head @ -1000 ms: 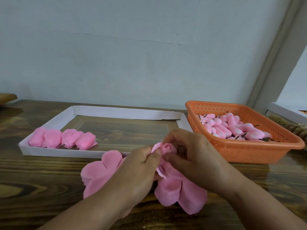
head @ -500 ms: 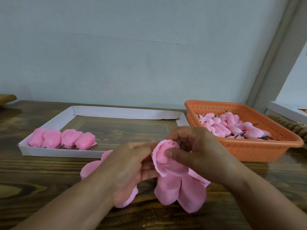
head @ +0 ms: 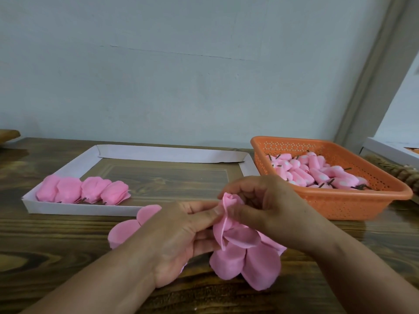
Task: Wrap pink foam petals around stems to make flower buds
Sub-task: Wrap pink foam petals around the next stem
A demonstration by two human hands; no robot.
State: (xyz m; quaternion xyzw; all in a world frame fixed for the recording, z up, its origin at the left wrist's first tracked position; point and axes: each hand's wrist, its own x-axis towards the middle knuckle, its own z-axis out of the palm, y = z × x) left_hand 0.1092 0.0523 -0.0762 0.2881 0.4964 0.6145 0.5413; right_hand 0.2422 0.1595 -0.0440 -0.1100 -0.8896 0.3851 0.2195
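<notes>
Over wooden table [head: 56,234], both hands' fingers [head: 204,217] pinch pink petal cluster [head: 238,241] mid-wrap.

there is one view only, from a wide-angle camera worn on the person's head. it looks forward and down across a wooden table [head: 56,241] toward a pale wall [head: 181,64] at the far edge. it sits close over the left hand [head: 179,241] and right hand [head: 272,211], whose forearms enter from the bottom edge. the white tray [head: 74,209] lies at left, the orange basket [head: 340,205] at right. the wide lens tilts the door frame [head: 374,71] at right.
</notes>
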